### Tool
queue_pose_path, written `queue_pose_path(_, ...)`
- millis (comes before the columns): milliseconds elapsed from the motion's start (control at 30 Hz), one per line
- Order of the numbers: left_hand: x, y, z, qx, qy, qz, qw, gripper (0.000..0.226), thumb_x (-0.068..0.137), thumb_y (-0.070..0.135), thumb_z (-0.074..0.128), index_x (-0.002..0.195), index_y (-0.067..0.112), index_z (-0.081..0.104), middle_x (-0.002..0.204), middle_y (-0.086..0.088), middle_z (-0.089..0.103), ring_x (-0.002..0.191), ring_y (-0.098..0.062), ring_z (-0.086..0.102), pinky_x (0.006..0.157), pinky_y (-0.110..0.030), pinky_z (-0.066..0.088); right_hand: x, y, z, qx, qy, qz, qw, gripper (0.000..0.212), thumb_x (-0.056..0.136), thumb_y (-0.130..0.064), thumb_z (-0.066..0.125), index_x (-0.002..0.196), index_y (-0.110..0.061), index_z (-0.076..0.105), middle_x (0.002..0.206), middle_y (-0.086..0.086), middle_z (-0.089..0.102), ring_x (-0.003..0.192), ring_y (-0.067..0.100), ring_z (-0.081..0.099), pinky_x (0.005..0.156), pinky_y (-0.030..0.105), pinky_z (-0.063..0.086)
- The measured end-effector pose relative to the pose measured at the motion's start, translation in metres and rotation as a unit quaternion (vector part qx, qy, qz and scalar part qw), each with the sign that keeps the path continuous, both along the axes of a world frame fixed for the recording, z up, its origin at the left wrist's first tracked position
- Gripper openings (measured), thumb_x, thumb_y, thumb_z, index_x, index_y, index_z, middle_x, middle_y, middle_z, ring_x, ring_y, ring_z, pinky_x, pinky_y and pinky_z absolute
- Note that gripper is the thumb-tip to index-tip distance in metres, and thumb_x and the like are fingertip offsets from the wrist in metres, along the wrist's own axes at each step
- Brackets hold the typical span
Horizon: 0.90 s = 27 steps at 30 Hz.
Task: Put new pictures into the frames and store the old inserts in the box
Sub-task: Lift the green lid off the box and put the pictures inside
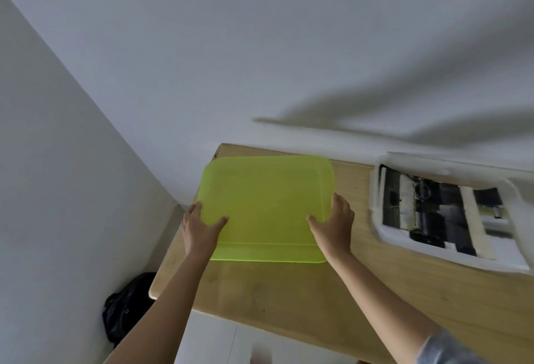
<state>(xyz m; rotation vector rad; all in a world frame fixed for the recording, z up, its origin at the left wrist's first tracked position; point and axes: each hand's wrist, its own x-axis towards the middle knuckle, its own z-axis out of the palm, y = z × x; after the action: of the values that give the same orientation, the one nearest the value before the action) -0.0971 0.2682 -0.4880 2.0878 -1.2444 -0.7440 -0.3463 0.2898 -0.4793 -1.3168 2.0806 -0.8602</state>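
A: Where's the box?

B: The lime-green translucent lid (pixel 267 207) is what shows, lying flat at the far left end of the wooden table (pixel 289 300), close to the white wall (pixel 260 45). Whether the box sits under it, I can't tell.

A: And the hands?

B: The left hand (pixel 199 229) clasps the lid's left edge, thumb on top, fingers curled round the side. The right hand (pixel 335 226) does the same on the right edge, thumb (pixel 315 220) resting on the lid (the other fingers wrap out of sight).

A: Any frames?

B: One white frame (pixel 384 228) lies to the right on the table, holding a black-and-white picture (pixel 442 213), blurred. It's well apart from the lid.

A: Anything else?

B: A black bag (pixel 124 306) on the floor, near left, beside the table's corner.
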Motion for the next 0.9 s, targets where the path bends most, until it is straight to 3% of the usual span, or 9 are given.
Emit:
queue_pose_path(167, -0.114, -0.011, 0.022, -0.039, 0.040, -0.044, 0.997, 0.077, 0.075, 0.021, 0.076, 0.138, -0.002, 0.038, 0.142, -0.015, 0.036, 0.132, -0.029, 0.032, 0.106, -0.037, 0.027, -0.106, 0.003, 0.033, -0.052, 0.031, -0.052, 0.997, 0.071, 0.082, -0.020, 0.066, 0.142, -0.005, 0.030, 0.148, 0.009, 0.029, 0.138, 0.024, 0.021, 0.112, 0.034, 0.021)
queue_pose_path(333, -0.244, -0.010, 0.020, -0.016, 0.049, -0.116, 0.992, 0.078, 0.077, 0.025, 0.074, 0.138, -0.002, 0.035, 0.142, -0.016, 0.036, 0.131, -0.031, 0.030, 0.106, -0.036, 0.026, -0.228, 0.024, 0.038, -0.013, 0.075, -0.114, 0.991, 0.074, 0.081, -0.026, 0.067, 0.141, -0.005, 0.030, 0.148, 0.010, 0.030, 0.137, 0.028, 0.021, 0.112, 0.043, 0.025)
queue_pose_path(467, -0.318, -0.009, 0.015, -0.001, 0.025, -0.162, 0.986, 0.077, 0.080, 0.031, 0.070, 0.140, 0.000, 0.032, 0.146, -0.015, 0.032, 0.134, -0.030, 0.026, 0.108, -0.038, 0.025, -0.302, 0.040, 0.035, 0.004, 0.080, -0.137, 0.987, 0.072, 0.080, -0.024, 0.068, 0.139, -0.002, 0.034, 0.145, 0.014, 0.034, 0.134, 0.030, 0.024, 0.108, 0.039, 0.027)
queue_pose_path(600, -0.360, -0.008, 0.006, 0.015, -0.011, -0.176, 0.984, 0.078, 0.080, 0.035, 0.068, 0.141, 0.003, 0.031, 0.146, -0.014, 0.031, 0.134, -0.030, 0.027, 0.108, -0.041, 0.028, -0.347, 0.049, 0.022, 0.024, 0.072, -0.129, 0.989, 0.067, 0.079, -0.023, 0.069, 0.135, -0.002, 0.038, 0.143, 0.014, 0.038, 0.132, 0.029, 0.027, 0.106, 0.036, 0.029)
queue_pose_path(767, -0.382, -0.004, -0.002, 0.042, -0.059, -0.171, 0.983, 0.079, 0.081, 0.043, 0.063, 0.144, 0.013, 0.026, 0.152, -0.005, 0.023, 0.139, -0.024, 0.021, 0.110, -0.046, 0.021, -0.375, 0.053, 0.002, 0.065, 0.055, -0.084, 0.993, 0.074, 0.082, -0.028, 0.067, 0.140, -0.004, 0.029, 0.147, 0.011, 0.030, 0.136, 0.027, 0.021, 0.109, 0.034, 0.025)
queue_pose_path(900, -0.386, -0.005, -0.006, 0.031, -0.049, -0.169, 0.984, 0.080, 0.080, 0.043, 0.065, 0.144, 0.014, 0.027, 0.151, -0.003, 0.023, 0.139, -0.023, 0.021, 0.108, -0.048, 0.023, -0.386, 0.056, -0.008, 0.052, 0.027, -0.076, 0.995, 0.072, 0.084, -0.029, 0.064, 0.142, -0.009, 0.027, 0.148, 0.009, 0.027, 0.136, 0.027, 0.021, 0.109, 0.035, 0.024)
